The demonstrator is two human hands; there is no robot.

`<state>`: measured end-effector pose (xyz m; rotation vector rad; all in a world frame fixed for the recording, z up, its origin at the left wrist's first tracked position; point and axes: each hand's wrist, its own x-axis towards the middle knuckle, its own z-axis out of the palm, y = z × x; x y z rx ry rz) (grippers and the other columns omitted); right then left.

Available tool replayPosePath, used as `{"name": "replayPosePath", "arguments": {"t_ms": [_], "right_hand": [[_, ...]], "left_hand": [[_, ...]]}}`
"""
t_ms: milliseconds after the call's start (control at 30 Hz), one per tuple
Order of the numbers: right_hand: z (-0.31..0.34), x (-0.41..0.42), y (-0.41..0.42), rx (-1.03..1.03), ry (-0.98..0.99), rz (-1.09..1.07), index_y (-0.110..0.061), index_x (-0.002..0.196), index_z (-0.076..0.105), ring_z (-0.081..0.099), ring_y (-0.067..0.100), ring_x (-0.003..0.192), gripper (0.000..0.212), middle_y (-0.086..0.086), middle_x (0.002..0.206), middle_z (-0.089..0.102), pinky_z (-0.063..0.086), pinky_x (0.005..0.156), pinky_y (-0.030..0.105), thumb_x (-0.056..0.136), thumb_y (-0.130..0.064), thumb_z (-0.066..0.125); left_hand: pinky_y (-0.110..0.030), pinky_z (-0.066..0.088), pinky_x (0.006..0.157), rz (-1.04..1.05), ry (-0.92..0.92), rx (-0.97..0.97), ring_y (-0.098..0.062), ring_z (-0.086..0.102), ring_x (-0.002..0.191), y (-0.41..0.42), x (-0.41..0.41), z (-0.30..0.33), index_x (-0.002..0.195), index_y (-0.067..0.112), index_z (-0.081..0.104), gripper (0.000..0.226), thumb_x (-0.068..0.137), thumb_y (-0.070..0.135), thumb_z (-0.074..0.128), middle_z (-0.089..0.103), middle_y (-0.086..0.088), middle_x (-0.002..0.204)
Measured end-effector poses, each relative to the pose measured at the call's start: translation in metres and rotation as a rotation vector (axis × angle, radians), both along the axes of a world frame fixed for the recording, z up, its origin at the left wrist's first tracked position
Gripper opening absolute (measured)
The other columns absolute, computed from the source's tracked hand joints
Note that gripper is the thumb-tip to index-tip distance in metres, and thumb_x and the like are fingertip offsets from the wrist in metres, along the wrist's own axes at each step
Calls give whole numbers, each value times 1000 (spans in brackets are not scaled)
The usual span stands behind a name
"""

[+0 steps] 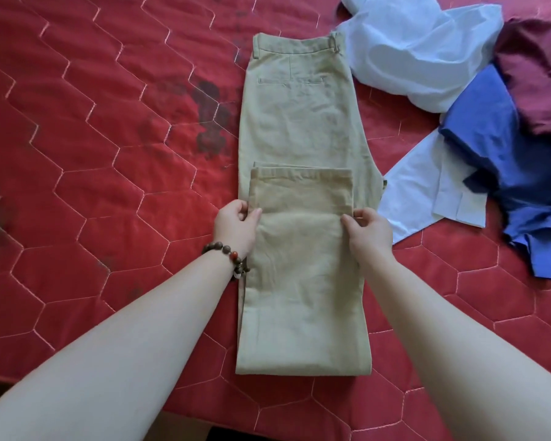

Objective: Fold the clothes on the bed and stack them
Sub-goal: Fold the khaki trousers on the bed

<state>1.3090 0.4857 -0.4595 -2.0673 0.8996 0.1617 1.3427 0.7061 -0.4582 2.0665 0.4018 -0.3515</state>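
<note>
Fingers [240,207] of the left hand [234,226] curl narrowly round the left edge of the folded-over leg section of the khaki trousers [299,128], thumb on top, pinching the cloth; across the fabric from them, the right hand [368,230] pinches the opposite edge the same way. Both grips sit level with each other, which probably keeps the fold square as the doubled layer is carried. Just beyond the fingers lie the hems [301,173], laid over the upper legs, and further beyond is the waistband with its back pocket. Behind the fingers, toward the person, the fold line rests near the edge of the bed [93,138], whose red quilted cover carries everything. Judging by this, the trousers are halved lengthwise and folded once; another fold toward the waistband seems due. Well off to the right of the right-hand fingers lie unfolded garments: a pale blue shirt [407,49], a blue shirt [522,173] and a maroon garment [541,74]. A beaded bracelet [228,254] circles the left wrist.
</note>
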Motion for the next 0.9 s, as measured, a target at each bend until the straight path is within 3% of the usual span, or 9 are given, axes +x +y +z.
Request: {"name": "replayPosePath", "arguments": {"t_ms": [167, 267, 367, 467, 600, 667, 733, 800, 900], "right_hand": [[-7, 13, -3, -27, 192, 15, -16, 102, 69, 59, 16, 90, 18, -5, 95, 65, 40, 78, 27, 89, -27, 64], [-5, 11, -6, -14, 184, 18, -12, 94, 70, 61, 19, 84, 24, -4, 81, 64, 46, 75, 31, 88, -35, 65], [9, 1, -10, 236, 232, -49, -8, 88, 65, 64, 25, 81, 44, 4, 80, 64, 55, 73, 38, 87, -52, 61], [23, -25, -14, 532, 441, -83, -10, 106, 63, 66, 23, 78, 63, 8, 96, 68, 52, 63, 32, 86, -68, 49], [23, -75, -24, 767, 637, -3, -6, 120, 63, 53, 29, 88, 88, 15, 98, 53, 50, 76, 34, 81, -80, 36], [22, -101, -29, 840, 691, 29, -13, 115, 65, 48, 28, 92, 83, 12, 97, 49, 54, 74, 34, 78, -82, 38], [22, -125, -33, 901, 732, 63, -15, 107, 68, 59, 29, 86, 75, 11, 91, 60, 56, 70, 34, 75, -79, 46], [21, -146, -35, 956, 723, 107, -15, 111, 69, 69, 27, 90, 63, 12, 97, 71, 56, 72, 34, 77, -66, 56], [18, -172, -34, 960, 611, 181, -12, 120, 64, 69, 24, 102, 45, 10, 112, 71, 57, 73, 27, 84, -39, 64]], "left_hand": [[-25, 32, 58, -49, 114, 166, -23, 57, 72, -4, 11, -9, 78, 1, 66, 28, 90, 26, 65, 62, -6, 66], [-30, 39, 60, -57, 215, 169, -31, 56, 70, 2, 10, -6, 66, 0, 60, 46, 92, 38, 60, 58, -16, 65], [-44, 57, 82, 116, 533, -184, -34, 68, 86, 11, -2, 5, 94, -3, 64, 58, 92, 54, 53, 69, -19, 92], [-49, 49, 96, 145, 902, -537, -37, 62, 111, 31, -31, 15, 124, -7, 50, 86, 91, 71, 34, 61, -25, 122], [-52, 45, 101, 76, 1115, -744, -40, 61, 114, 60, -83, 14, 128, -5, 51, 107, 80, 86, 21, 62, -26, 122], [-51, 47, 98, 63, 1167, -799, -40, 61, 113, 68, -109, 13, 127, -6, 51, 110, 78, 87, 20, 62, -27, 122], [-49, 47, 98, 93, 1169, -842, -39, 61, 114, 73, -129, 13, 127, -8, 50, 110, 78, 86, 21, 62, -28, 123], [-45, 48, 97, 100, 1153, -842, -36, 62, 114, 74, -144, 14, 126, -7, 52, 105, 81, 84, 24, 63, -26, 122], [-36, 54, 85, -3, 1062, -667, -26, 67, 106, 67, -158, 14, 123, 1, 57, 70, 92, 62, 43, 70, -15, 113]]}}
